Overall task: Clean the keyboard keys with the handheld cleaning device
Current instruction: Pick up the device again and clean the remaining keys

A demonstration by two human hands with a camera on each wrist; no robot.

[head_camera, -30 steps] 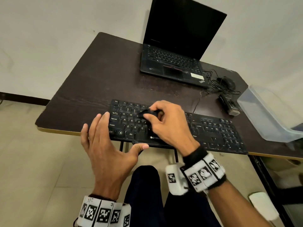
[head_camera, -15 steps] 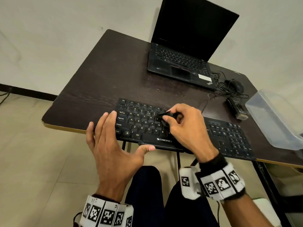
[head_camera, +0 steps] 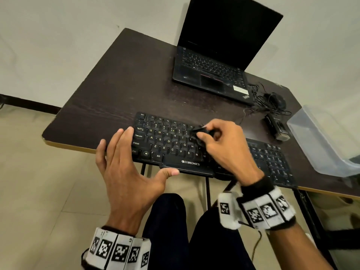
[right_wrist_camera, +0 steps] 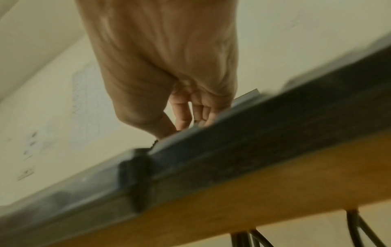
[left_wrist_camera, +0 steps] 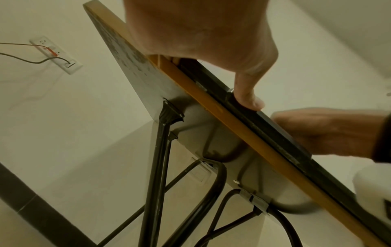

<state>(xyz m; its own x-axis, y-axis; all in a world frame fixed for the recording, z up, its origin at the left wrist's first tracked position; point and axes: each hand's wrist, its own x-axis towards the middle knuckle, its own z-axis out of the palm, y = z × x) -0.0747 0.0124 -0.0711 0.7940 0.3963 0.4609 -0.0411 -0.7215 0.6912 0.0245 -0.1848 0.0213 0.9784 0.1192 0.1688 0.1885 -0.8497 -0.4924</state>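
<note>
The right hand (head_camera: 224,147) is pinching the small black cleaning device (head_camera: 199,131) on the upper keys of the keyboard (head_camera: 171,141) at the near counter (head_camera: 116,84) edge, while the left hand (head_camera: 124,172), fingers spread, is steadying it; short, light strokes along each row should be working best.

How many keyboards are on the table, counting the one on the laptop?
2. One is the black keyboard at the table's near edge, under both hands. The other is built into the open laptop at the back. Nothing suggests a hidden third.
</note>
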